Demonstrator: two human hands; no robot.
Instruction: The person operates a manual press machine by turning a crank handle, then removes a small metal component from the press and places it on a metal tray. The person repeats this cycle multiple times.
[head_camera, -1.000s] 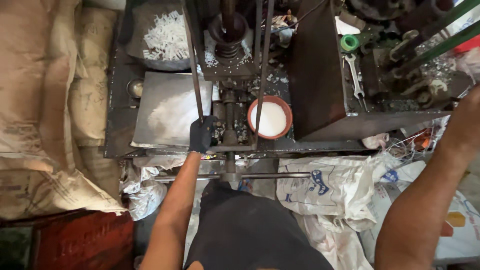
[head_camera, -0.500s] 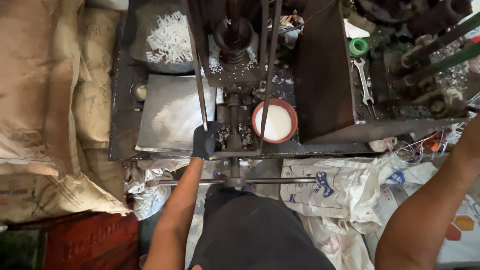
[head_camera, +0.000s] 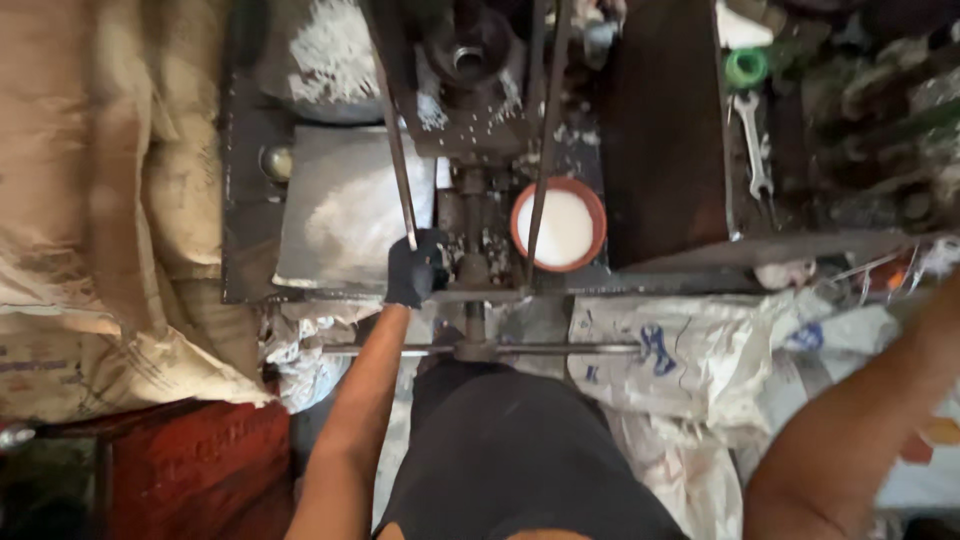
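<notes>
My left hand (head_camera: 414, 268), in a dark glove, rests at the front edge of a dark metal press machine (head_camera: 470, 90), its fingers closed beside the lower end of a slanted metal rod (head_camera: 396, 150). Whether it grips the rod is unclear. A grey metal plate dusted with white powder (head_camera: 345, 205) lies just left of the hand. To its right stands a red-rimmed bowl of white powder (head_camera: 558, 225). My right forearm (head_camera: 850, 430) reaches off the right edge, so the right hand is out of view.
Burlap sacks (head_camera: 100, 180) pile up on the left. White printed sacks (head_camera: 680, 350) lie below the machine. A spanner (head_camera: 752, 140) and a green roll (head_camera: 745, 68) sit at the upper right. A dark pan of white pieces (head_camera: 325, 50) is at the top left. A horizontal bar (head_camera: 480, 350) crosses my lap.
The view has shifted slightly, so the machine sits a little lower in the frame. My left hand stays at the rod's base. My right arm has slid further right.
</notes>
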